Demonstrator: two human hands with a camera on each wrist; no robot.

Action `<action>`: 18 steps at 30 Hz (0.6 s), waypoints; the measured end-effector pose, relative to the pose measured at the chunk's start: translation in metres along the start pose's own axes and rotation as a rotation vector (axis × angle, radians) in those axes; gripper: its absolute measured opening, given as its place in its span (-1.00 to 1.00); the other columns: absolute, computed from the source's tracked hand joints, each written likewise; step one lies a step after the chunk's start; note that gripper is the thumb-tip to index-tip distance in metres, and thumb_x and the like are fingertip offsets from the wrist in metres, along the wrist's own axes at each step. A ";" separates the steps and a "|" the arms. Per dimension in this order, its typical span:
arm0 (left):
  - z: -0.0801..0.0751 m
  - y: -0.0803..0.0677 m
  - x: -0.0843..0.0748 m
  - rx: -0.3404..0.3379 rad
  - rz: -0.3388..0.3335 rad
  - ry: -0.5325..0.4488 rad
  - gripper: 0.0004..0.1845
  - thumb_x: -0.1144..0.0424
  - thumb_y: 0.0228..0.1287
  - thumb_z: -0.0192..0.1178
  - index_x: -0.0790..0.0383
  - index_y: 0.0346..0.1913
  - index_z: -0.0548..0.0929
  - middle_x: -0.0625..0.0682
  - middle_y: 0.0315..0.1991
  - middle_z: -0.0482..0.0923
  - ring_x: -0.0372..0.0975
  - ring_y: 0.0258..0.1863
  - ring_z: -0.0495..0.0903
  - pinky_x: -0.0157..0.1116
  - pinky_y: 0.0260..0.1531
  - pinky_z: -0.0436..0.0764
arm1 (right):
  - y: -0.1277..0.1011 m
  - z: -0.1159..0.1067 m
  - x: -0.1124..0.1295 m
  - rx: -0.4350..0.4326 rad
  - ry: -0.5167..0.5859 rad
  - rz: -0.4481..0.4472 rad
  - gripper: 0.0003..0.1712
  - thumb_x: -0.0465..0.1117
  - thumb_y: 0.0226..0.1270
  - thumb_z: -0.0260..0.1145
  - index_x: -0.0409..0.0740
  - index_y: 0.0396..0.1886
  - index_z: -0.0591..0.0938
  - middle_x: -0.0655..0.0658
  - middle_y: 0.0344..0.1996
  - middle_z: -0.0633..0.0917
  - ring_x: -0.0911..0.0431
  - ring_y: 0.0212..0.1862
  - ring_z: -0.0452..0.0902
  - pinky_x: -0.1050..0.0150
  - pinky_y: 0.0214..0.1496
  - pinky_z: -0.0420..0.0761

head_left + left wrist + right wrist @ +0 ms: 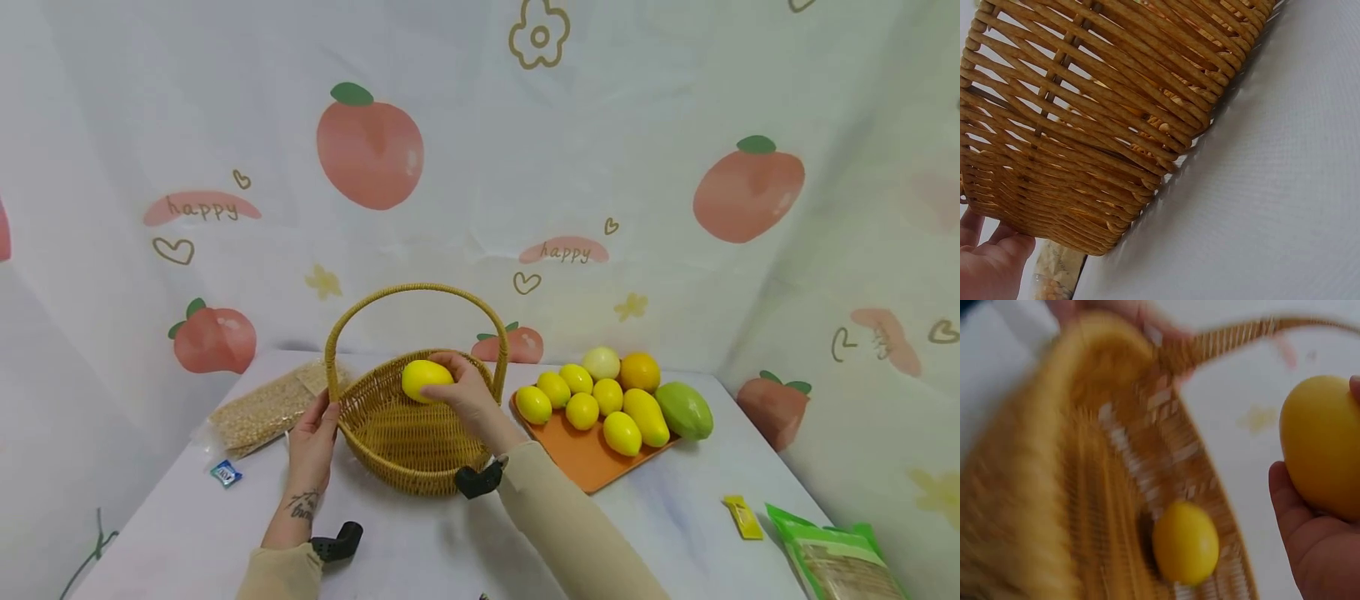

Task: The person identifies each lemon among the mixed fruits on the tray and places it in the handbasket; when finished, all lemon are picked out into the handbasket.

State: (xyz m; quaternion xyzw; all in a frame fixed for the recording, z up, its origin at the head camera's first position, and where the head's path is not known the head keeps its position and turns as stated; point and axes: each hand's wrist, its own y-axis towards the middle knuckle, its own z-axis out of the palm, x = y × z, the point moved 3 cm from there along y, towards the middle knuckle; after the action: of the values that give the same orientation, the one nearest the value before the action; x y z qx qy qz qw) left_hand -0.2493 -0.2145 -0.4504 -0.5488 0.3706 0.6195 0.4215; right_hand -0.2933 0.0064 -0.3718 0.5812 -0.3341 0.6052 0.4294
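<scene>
My right hand (474,400) holds a smooth yellow oval fruit (424,381) over the opening of a woven wicker basket (408,479). Fingers and thumb grip one end of the fruit, which the right wrist view shows at its right edge. My left hand (311,446) grips the basket's left side near the foot of its arched handle, thumb toward me. From the left wrist, its fingertips (1019,244) show against the weave. Inside the basket lies another yellow fruit (1186,544), seen only in the right wrist view, which is partly blurred.
Right of the basket, an orange tray (592,475) bears several lemons, a mango, an orange, a pale round fruit and a green fruit (684,411). A grain bag (258,412) and blue packet (226,473) lie left. A yellow packet (742,517) and green bag (836,554) lie right.
</scene>
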 end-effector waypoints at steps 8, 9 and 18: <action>0.002 0.001 0.004 -0.028 -0.001 -0.027 -0.39 -0.03 0.31 0.04 0.09 0.37 0.26 0.05 0.38 0.20 -0.41 0.16 0.34 -0.38 0.23 0.33 | 0.021 -0.022 -0.012 -0.105 -0.069 0.058 -0.46 -0.40 0.12 0.29 -0.22 0.14 0.41 -0.21 0.06 0.49 0.07 -0.08 0.45 0.29 -0.06 0.55; 0.002 0.001 0.004 -0.027 -0.001 -0.031 -0.38 -0.03 0.30 0.04 0.10 0.37 0.26 0.06 0.38 0.20 -0.42 0.15 0.34 -0.40 0.22 0.34 | 0.021 -0.023 -0.012 -0.108 -0.066 0.059 -0.46 -0.40 0.12 0.28 -0.22 0.15 0.41 -0.21 0.06 0.48 0.07 -0.08 0.45 0.29 -0.06 0.54; 0.001 0.000 0.001 -0.029 -0.005 -0.001 -0.38 -0.05 0.31 0.01 0.08 0.38 0.25 0.06 0.38 0.19 -0.37 0.19 0.32 -0.33 0.26 0.31 | 0.018 -0.024 -0.013 -0.107 -0.072 0.040 -0.43 -0.42 0.15 0.26 -0.36 0.19 0.36 -0.34 0.12 0.45 -0.02 0.03 0.46 0.23 0.10 0.51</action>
State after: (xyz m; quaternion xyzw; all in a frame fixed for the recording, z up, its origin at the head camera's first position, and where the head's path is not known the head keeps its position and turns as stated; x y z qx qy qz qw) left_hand -0.2501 -0.2135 -0.4516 -0.5557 0.3599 0.6240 0.4151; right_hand -0.3206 0.0190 -0.3851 0.5722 -0.3927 0.5734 0.4355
